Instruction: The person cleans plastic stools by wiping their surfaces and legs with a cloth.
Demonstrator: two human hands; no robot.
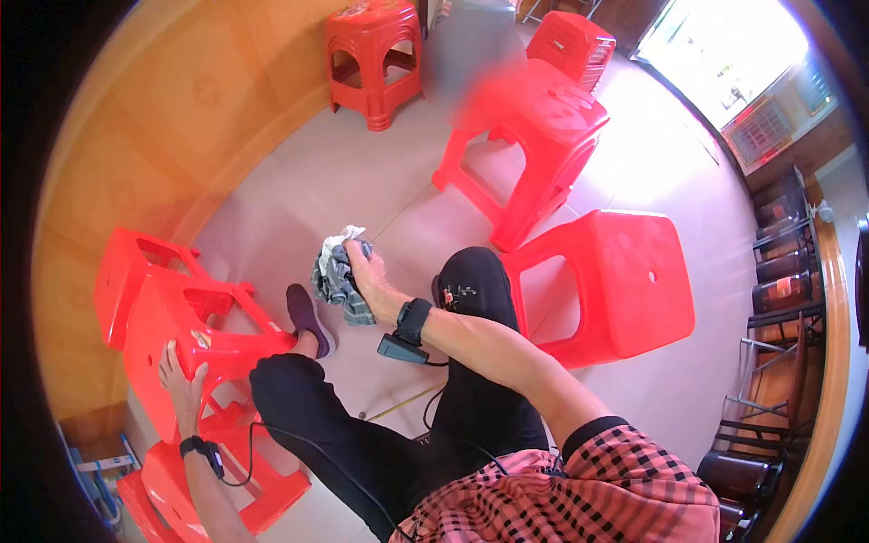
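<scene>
My right hand (pixel 367 273) is closed on a crumpled grey and white cloth (pixel 342 282), held above the tiled floor in front of my knees. On the left, my left hand (pixel 184 385) rests with its fingers apart on a red plastic stool (pixel 154 348) that lies tipped over. Behind that one is another red stool (pixel 118 281), and a further one (pixel 172 480) is below, next to my left forearm. Both wrists wear black straps with small devices and cables.
Right of my knees is a red stool (pixel 643 281). Farther ahead stand another red stool (pixel 552 109) and one by the wooden wall (pixel 376 68). Dark objects on metal-legged racks (pixel 783 290) line the right side. My shoe (pixel 306 312) is near the left stools.
</scene>
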